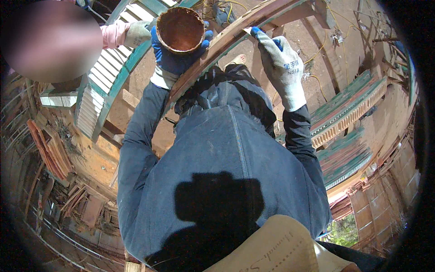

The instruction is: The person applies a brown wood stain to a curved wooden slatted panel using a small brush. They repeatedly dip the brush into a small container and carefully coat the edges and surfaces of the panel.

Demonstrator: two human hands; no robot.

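My left hand [171,63], in a blue and white glove, grips a round, rust-brown tub [180,31] with a crusted rim. Reddish-brown residue coats its inside. The tub is held just over a long wooden beam [215,54], which runs diagonally in front of my body. On the beam's other side my right hand [282,68], gloved in white with blue fingertips, is closed in a pinch. A small pale pointed piece [247,30] sticks out from its fingertips at the beam's edge; its kind is too small to tell.
At the left, a co-worker's gloved hand [137,34] is near a green-framed louvred shutter [115,63]. Slatted green panels [346,111] lie at the right. Yellow cables [322,50] cross the ground. Wood scraps [84,201] are piled at lower left.
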